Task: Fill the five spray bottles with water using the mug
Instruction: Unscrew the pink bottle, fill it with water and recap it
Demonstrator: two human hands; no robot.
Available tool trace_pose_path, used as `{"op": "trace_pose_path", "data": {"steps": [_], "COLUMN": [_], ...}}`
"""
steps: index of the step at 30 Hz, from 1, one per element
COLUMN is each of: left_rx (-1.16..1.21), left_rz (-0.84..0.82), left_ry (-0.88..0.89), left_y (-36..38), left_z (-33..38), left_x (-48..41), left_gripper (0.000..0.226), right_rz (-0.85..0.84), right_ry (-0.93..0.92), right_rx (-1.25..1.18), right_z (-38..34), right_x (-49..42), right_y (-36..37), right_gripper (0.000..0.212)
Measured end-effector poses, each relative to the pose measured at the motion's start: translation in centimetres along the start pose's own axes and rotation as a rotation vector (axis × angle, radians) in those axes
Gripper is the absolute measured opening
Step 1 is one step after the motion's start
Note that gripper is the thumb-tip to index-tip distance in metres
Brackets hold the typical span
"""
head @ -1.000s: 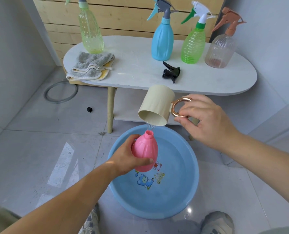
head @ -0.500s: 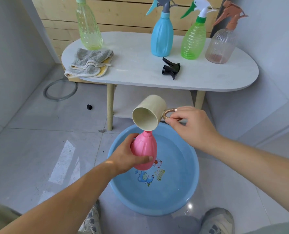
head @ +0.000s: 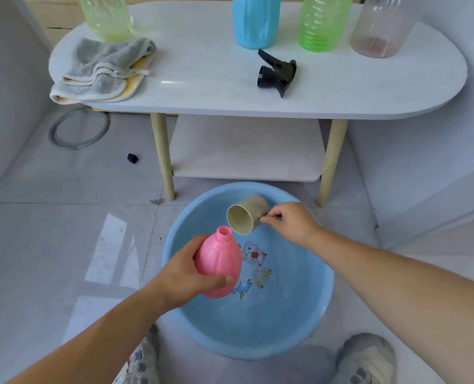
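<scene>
Lowering mug: the mug [head: 245, 217] was tipped over the neck of the pink bottle [head: 217, 266] a second ago, with a thin stream falling. It now lies on its side low in the far part of the basin [head: 323, 289], mouth turned toward the bottle and just apart from it.
Right hand: the right hand [head: 291, 223] pinches the mug's handle between thumb and fingertips, as it did before.
Left hand: the left hand [head: 183, 278] wraps round the belly of the pink bottle, thumb across the front. It holds the bottle over the near-left side of the basin, neck open and leaning away.
Meaning: the pour looks finished and the mug seems to be going down for another scoop of water [head: 271, 317]. So this bottle is probably not yet full, though its level cannot be read through the pink plastic.
Cap: the black spray head [head: 277, 72] lies loose on the table [head: 368, 90], so it has yet to be screwed on.
Others: the yellow-green bottle [head: 105, 20], blue bottle [head: 255, 23], green bottle [head: 323, 26] and clear bottle [head: 379, 31] stand along the back of the table. Their tops are cut off by the frame.
Towel: a folded towel [head: 100, 67] lies at the table's left end.
</scene>
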State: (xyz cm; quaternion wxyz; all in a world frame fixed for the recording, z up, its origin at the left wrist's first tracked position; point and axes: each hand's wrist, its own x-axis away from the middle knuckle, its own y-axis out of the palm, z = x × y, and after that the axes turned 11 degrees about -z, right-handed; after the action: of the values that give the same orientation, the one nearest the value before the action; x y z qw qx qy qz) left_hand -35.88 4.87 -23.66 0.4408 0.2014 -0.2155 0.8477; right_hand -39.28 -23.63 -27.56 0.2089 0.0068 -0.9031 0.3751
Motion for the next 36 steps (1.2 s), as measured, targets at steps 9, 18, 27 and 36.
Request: {"op": "trace_pose_path", "data": {"steps": [9, 18, 27, 36], "left_rx": [0.016, 0.001, -0.016, 0.006], "left_rz": [-0.019, -0.021, -0.012, -0.010], "left_ry": [-0.050, -0.064, -0.060, -0.052], "left_y": [0.2, 0.3, 0.1, 0.1], "left_z": [-1.7, -1.9, -1.9, -1.5], "left_x": [-1.2, -1.8, -1.7, -1.6], "left_gripper": [0.090, 0.088, 0.088, 0.083], "right_rz": [-0.154, -0.196, -0.236, -0.222], "right_ry": [-0.120, -0.147, -0.133, -0.061], "right_rx": [0.308, 0.327, 0.407, 0.317], "right_z": [3.1, 3.8, 4.3, 3.3], "right_x": [-2.7, -3.2, -3.3, -2.5], "right_y": [2.3, 2.8, 3.4, 4.0], "right_gripper": [0.034, 0.028, 0.033, 0.039]}}
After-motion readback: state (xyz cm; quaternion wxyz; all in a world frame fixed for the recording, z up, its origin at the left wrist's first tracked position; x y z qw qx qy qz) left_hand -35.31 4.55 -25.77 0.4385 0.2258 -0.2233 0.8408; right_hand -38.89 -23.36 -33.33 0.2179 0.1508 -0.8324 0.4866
